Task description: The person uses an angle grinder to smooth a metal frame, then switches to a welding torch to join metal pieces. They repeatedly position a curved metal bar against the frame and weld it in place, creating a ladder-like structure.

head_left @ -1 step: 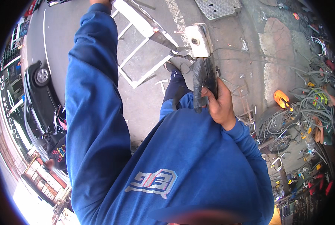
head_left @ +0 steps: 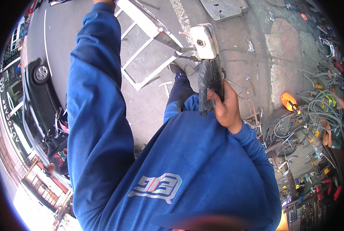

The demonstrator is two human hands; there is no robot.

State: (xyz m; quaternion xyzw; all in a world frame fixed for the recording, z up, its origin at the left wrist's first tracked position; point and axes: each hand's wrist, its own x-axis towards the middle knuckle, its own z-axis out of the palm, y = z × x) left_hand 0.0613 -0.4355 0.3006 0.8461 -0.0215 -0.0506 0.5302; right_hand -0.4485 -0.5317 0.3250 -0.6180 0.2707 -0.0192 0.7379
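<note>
My right hand [head_left: 229, 108] is closed around the black, tape-wrapped grip of a hand-held tool [head_left: 203, 41]. Its head is a scuffed white box with a small dark round hole; I cannot make out the exact kind. At the top edge, my left arm is stretched far forward. Only part of my left hand [head_left: 104, 2] shows, close to the upper end of a white metal frame [head_left: 139, 17], and its fingers are cut off by the picture's edge. The frame has square bars and a wide flat face, and it stands on the ground just left of the tool's head.
Coiled grey cables [head_left: 326, 111], an orange tool [head_left: 289, 102] and a bicycle wheel [head_left: 281, 125] crowd the right side. A metal plate [head_left: 224, 8] lies at the top. A black car [head_left: 42, 96] stands on the road at left, with a person in black [head_left: 58, 154] below it.
The black car at left has shifted slightly in the picture. Both of my hands, the tool and the white frame look practically the same.
</note>
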